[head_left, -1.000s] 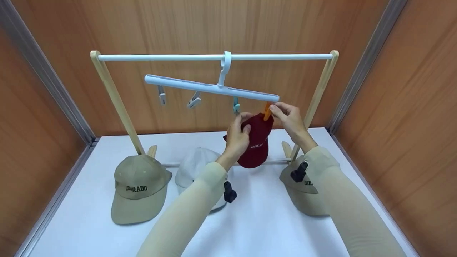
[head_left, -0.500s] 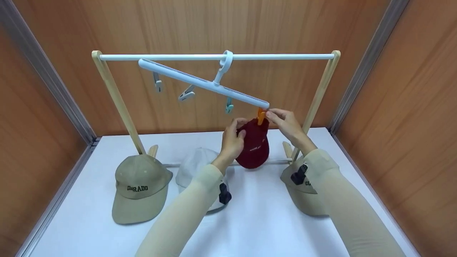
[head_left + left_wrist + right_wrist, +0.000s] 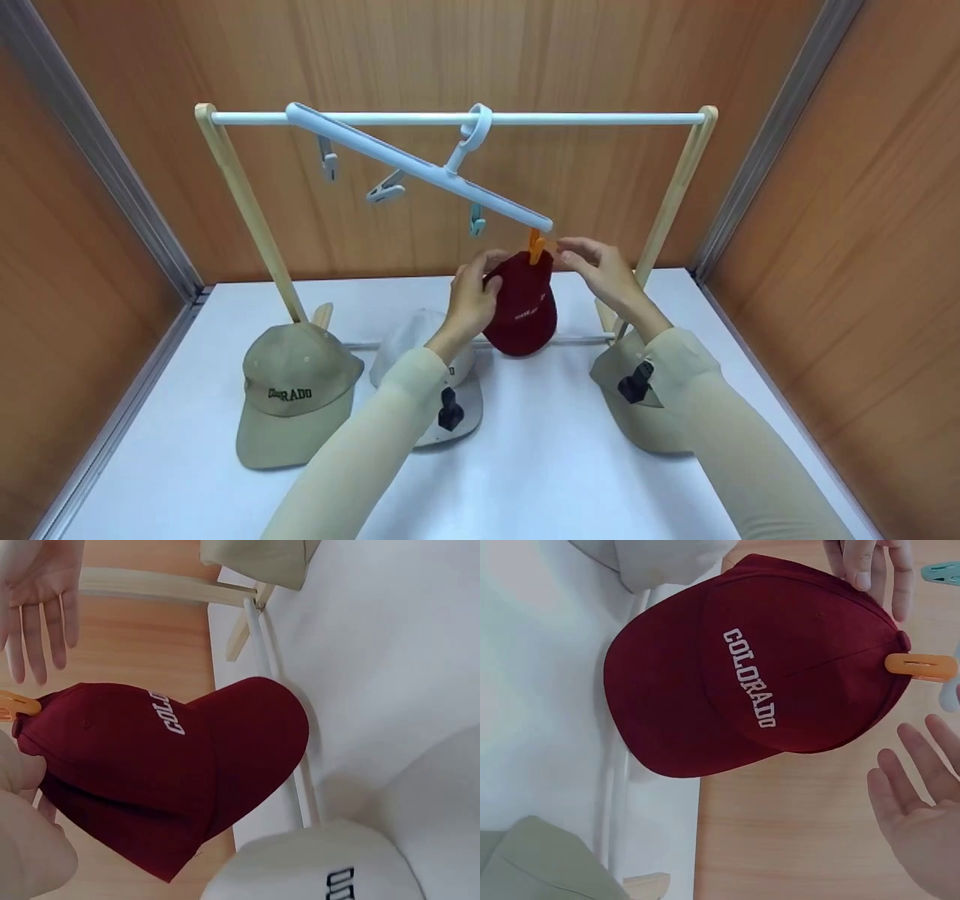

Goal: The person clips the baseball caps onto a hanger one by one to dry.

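Note:
A dark red baseball cap (image 3: 521, 304) with white COLORADO lettering hangs by its top from an orange clip (image 3: 535, 246) at the low right end of a pale blue hanger (image 3: 420, 166). My left hand (image 3: 471, 298) holds the cap's left edge, thumb on the front and fingers behind. To the right of the clip is my right hand (image 3: 606, 274), holding nothing. In the right wrist view its fingers (image 3: 922, 765) spread apart, with a gap to the orange clip (image 3: 921, 666). The hanger hooks over the white rail (image 3: 585, 118) and tilts down to the right.
Grey clips (image 3: 386, 187) and a teal clip (image 3: 477, 220) dangle from the hanger. On the white table stand an olive cap (image 3: 296, 382) at left, a light grey cap (image 3: 461, 409) in the middle and another olive cap (image 3: 637, 420) under the right forearm. Wooden posts (image 3: 251, 214) support the rail.
My right hand has let go of the orange clip and drawn slightly away. The cap and left hand have shifted left, and the hanger tilts more steeply, its left end higher.

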`<state>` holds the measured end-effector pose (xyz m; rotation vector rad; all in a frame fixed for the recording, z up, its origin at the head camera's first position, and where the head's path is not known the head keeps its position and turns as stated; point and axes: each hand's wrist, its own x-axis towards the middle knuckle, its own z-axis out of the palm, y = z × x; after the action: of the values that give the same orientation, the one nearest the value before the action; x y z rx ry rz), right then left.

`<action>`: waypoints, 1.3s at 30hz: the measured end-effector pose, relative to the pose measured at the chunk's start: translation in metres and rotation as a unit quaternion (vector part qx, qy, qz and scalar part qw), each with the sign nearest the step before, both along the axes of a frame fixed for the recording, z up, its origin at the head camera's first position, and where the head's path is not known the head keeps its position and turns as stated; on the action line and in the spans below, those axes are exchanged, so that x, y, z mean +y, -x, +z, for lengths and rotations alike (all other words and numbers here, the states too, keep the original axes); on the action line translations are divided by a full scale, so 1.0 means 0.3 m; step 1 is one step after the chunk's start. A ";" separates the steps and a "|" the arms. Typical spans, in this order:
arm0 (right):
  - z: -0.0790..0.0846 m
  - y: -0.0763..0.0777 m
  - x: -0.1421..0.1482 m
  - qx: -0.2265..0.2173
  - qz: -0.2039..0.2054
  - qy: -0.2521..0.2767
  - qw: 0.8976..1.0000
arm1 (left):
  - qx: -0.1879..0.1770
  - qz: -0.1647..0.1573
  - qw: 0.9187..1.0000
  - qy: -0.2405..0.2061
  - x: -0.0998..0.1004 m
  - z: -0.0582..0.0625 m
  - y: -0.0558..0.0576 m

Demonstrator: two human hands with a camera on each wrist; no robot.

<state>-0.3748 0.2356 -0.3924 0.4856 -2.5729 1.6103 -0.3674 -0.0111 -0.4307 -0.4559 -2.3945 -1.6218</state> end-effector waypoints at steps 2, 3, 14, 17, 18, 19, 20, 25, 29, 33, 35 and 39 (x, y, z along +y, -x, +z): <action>-0.007 -0.010 0.007 0.009 -0.005 -0.007 1.000 | 0.006 0.002 1.000 0.005 -0.025 -0.003 0.001; -0.010 -0.015 0.010 0.011 -0.010 -0.012 1.000 | 0.009 0.004 1.000 0.010 -0.040 -0.004 0.001; -0.066 -0.068 0.022 0.011 -0.033 -0.048 0.998 | -0.003 0.026 0.998 0.061 -0.232 -0.019 -0.020; -0.085 -0.079 0.010 0.019 -0.031 -0.046 0.998 | -0.003 0.026 0.998 0.064 -0.284 -0.028 -0.027; -0.090 -0.083 0.004 0.025 -0.028 -0.043 0.998 | -0.004 0.028 0.997 0.065 -0.300 -0.031 -0.030; -0.095 -0.088 -0.003 0.032 -0.023 -0.040 0.998 | -0.005 0.031 0.997 0.067 -0.316 -0.034 -0.033; -0.100 -0.092 -0.011 0.040 -0.018 -0.036 0.998 | -0.007 0.034 0.997 0.069 -0.331 -0.038 -0.034; -0.125 -0.114 -0.051 0.056 0.002 -0.019 0.998 | -0.023 0.047 0.995 0.084 -0.402 -0.055 -0.043; -0.145 -0.130 -0.083 0.052 0.014 -0.009 0.999 | -0.040 0.051 0.994 0.091 -0.447 -0.072 -0.051; -0.165 -0.141 -0.119 0.048 0.023 -0.006 0.999 | -0.056 0.049 0.993 0.095 -0.481 -0.097 -0.057; -0.175 -0.146 -0.137 0.044 0.026 -0.005 0.999 | -0.064 0.049 0.992 0.099 -0.492 -0.113 -0.058; -0.199 -0.154 -0.176 0.039 0.046 -0.002 0.998 | -0.085 0.047 0.990 0.104 -0.508 -0.140 -0.059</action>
<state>-0.3286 0.1828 -0.4521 0.6638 -2.5321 1.5792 -0.3497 -0.1634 -0.4726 -0.2431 -2.6809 -1.4320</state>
